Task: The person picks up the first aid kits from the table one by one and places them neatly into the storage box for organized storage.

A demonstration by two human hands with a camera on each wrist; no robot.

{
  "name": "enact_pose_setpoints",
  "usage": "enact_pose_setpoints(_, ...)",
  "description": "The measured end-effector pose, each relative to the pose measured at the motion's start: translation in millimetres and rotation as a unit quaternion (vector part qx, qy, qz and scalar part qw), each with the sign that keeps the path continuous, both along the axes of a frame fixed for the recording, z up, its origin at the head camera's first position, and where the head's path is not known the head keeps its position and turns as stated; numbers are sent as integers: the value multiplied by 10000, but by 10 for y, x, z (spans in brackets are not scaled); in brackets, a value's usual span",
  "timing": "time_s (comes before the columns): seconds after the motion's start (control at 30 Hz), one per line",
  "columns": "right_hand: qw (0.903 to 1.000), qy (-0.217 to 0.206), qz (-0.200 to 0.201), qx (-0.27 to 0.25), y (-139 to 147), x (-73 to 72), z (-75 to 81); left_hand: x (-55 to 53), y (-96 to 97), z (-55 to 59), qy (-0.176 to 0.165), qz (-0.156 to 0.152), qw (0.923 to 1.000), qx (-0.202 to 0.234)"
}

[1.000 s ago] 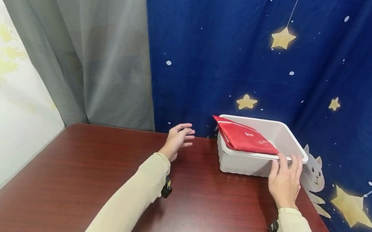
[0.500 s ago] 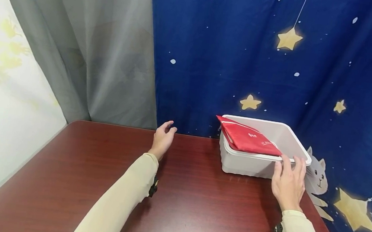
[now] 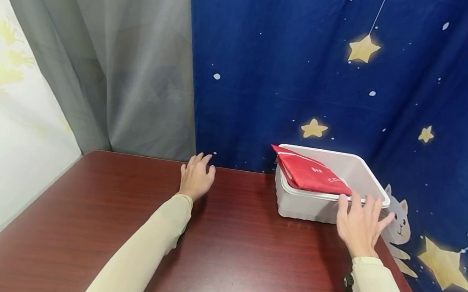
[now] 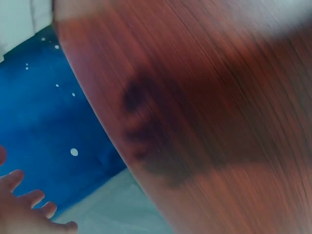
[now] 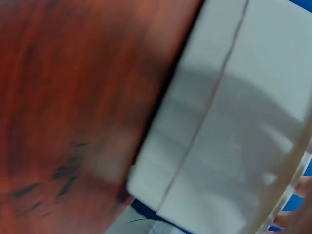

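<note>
A white plastic bin (image 3: 308,207) stands at the back right of the table. Inside it, a red pouch (image 3: 313,173) with a white stripe and white print leans so its left corner pokes over the rim. My right hand (image 3: 359,226) has its fingertips at the bin's front rim near the right corner, fingers spread. In the right wrist view the bin's side wall (image 5: 234,122) fills the right half, with fingertips (image 5: 304,187) at its rim. My left hand (image 3: 196,177) hovers over the table's back edge with spread fingers, holding nothing; its shadow falls on the wood in the left wrist view.
The dark red-brown wooden table (image 3: 223,258) spreads below both arms. A blue star-print curtain (image 3: 274,74) hangs right behind its back edge, with a grey curtain (image 3: 148,72) to the left. A white wall panel (image 3: 5,152) borders the left side.
My left hand has moved left, away from the bin, and turned with its back up. My right hand stays at the rim, fingers now spread wider. Bin and pouch rest as before.
</note>
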State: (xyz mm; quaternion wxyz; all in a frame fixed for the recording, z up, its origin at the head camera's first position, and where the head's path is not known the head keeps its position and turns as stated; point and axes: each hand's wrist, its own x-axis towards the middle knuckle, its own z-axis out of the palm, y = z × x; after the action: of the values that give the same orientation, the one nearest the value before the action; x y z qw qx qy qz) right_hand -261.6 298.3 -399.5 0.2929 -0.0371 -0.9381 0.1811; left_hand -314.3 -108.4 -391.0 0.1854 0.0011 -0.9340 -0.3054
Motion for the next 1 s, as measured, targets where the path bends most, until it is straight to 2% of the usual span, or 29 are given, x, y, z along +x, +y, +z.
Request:
enact_pose_setpoints(0.23, 9977, -624, 268, 73, -109, -92, 203, -11, -73, -73, 78, -28, 9971, -759)
enact_pose_setpoints(0.4, 9953, -838, 488, 81, -229, -155, 352, -9, -137, -125, 66, 21, 9942, -1077)
enact_pose_setpoints(0.53, 9942, -838, 638, 237, -397, -211, 502, -10, -202, -145, 32, 81, 9931, -1166)
enact_pose_setpoints(0.77, 9908, -814, 983, 450, -762, -314, 744, 13, -231, -107, -141, 76, 9911, -1322)
enact_pose_setpoints(1.0, 9854, -893, 1213, 796, -1123, -373, 867, 2, -265, -130, -279, 158, 9867, -1591)
